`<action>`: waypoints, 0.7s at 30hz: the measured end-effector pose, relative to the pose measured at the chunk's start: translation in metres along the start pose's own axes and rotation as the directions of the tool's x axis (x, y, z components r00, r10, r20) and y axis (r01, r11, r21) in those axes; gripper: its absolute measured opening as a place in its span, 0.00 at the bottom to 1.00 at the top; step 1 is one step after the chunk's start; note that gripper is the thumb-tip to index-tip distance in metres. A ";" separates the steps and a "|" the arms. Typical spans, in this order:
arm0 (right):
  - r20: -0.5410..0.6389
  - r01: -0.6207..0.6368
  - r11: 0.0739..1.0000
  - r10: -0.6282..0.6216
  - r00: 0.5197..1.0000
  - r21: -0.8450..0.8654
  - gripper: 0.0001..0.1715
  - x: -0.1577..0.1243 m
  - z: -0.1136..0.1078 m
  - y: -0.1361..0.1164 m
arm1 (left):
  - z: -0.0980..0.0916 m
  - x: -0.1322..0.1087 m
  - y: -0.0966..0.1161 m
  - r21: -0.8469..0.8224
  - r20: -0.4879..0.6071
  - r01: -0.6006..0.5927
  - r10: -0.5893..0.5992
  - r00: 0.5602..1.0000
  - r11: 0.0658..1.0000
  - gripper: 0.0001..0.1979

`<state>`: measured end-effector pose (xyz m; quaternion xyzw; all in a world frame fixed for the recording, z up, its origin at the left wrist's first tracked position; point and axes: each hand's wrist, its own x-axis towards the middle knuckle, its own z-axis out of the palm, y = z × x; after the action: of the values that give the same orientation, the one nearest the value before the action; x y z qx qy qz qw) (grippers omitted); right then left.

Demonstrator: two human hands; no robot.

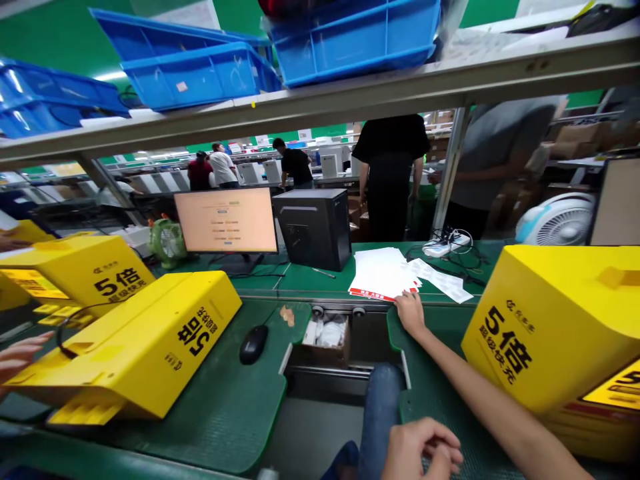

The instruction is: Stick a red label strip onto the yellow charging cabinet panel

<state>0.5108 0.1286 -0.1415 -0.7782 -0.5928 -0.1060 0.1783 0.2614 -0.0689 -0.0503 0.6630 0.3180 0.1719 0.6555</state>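
My right hand [410, 312] reaches forward across the green bench, its fingers stretched onto the near edge of a stack of white leaflets [383, 273] with a red-printed border. My left hand [424, 451] sits low at the bottom of the view, beside my jeans-clad knee [381, 407]; its fingers are curled in and nothing shows in them. A large yellow carton printed "5倍" [555, 327] stands just right of my right forearm. Another yellow carton [145, 333] lies tilted on the bench to the left.
A black mouse [253, 343], a monitor [226, 220], a black PC tower [314, 228] and a small green fan [167, 241] are on the bench. An open drawer box [327, 337] sits between the bench halves. Another person's hand [20, 357] touches the left carton. Blue bins [200, 73] sit on the overhead shelf. People stand behind.
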 end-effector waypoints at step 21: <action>0.139 -0.373 0.894 0.348 0.927 0.249 0.13 0.042 -0.025 0.008 | -0.035 0.020 -0.009 0.353 -0.234 -0.171 0.264 0.936 0.920 0.14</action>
<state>0.5314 0.1536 -0.1037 -0.8467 -0.4547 0.0465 0.2725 0.2520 -0.0302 -0.0598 0.7633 0.3540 0.2803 0.4620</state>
